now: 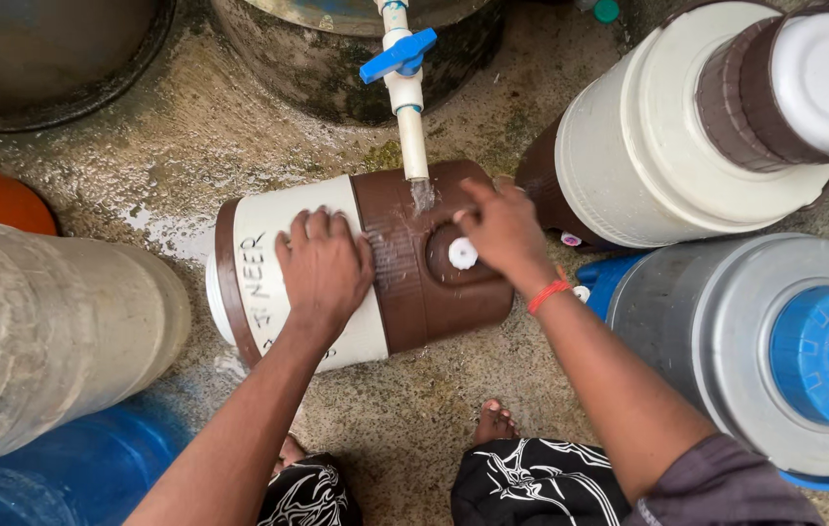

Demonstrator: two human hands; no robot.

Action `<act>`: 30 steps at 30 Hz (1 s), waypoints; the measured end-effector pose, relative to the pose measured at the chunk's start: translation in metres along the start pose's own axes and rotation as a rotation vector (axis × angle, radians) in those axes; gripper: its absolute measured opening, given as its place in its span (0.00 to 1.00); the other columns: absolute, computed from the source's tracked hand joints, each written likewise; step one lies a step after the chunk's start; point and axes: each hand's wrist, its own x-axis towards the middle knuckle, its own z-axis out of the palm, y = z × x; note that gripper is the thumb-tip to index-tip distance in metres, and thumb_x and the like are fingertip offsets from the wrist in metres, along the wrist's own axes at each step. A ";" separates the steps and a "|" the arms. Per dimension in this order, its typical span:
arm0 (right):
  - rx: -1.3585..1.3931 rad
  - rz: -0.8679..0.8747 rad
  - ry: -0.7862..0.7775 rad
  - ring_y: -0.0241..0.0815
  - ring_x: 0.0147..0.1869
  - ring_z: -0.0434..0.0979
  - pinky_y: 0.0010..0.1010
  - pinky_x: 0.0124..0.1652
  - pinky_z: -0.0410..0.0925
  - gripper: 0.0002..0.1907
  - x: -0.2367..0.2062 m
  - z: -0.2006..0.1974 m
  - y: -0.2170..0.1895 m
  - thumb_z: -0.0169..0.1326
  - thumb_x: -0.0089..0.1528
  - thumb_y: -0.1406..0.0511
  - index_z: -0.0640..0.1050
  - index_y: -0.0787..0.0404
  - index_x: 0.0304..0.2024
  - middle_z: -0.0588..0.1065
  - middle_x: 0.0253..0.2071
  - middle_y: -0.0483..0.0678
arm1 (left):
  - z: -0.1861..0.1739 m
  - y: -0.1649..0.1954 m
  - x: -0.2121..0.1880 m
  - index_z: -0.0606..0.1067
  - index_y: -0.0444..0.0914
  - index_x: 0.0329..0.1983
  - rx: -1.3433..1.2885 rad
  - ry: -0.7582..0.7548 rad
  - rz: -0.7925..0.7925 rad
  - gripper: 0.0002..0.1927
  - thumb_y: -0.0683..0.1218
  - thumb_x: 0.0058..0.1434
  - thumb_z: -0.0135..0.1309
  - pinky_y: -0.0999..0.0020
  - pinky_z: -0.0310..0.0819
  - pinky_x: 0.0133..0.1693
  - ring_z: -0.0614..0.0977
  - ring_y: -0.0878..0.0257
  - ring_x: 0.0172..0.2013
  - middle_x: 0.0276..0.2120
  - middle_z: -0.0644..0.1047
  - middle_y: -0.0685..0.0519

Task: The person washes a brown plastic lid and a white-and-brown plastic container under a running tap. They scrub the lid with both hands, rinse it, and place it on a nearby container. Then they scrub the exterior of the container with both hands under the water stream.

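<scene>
Rinsing of a brown-and-white water cooler under an outdoor tap

Water cooler [375,268] lies on its side on the wet concrete floor [414,419], directly below the white pipe [411,127] with its blue tap handle [398,55]. Water runs from the pipe onto the brown top section.

Left hand [325,268] lies flat and spread on the white body, fingers pointing away from the person, pressing down without gripping; arm nearly straight. Right hand [502,234] rests on the brown section, just right of the stream, fingers bent onto the surface, with the small white spout [463,253] beside its thumb. It appears to be rubbing, not grasping, though the fingertips are partly hidden. Red thread band [548,293] sits on that wrist.

Assessment: the step is best done with the left palm keeping the round body from rolling while the right scrubs within the falling water.

Beyond the right hand stand a cream cooler [687,136] and a grey cooler with blue lid [774,351].
</scene>
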 end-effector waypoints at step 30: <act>-0.284 -0.335 -0.106 0.50 0.54 0.80 0.46 0.45 0.75 0.06 -0.016 0.015 -0.051 0.57 0.61 0.62 0.82 0.56 0.35 0.77 0.48 0.45 | 0.003 -0.027 -0.009 0.70 0.38 0.69 -0.075 0.411 0.186 0.30 0.60 0.72 0.41 0.43 0.52 0.68 0.68 0.45 0.69 0.67 0.72 0.44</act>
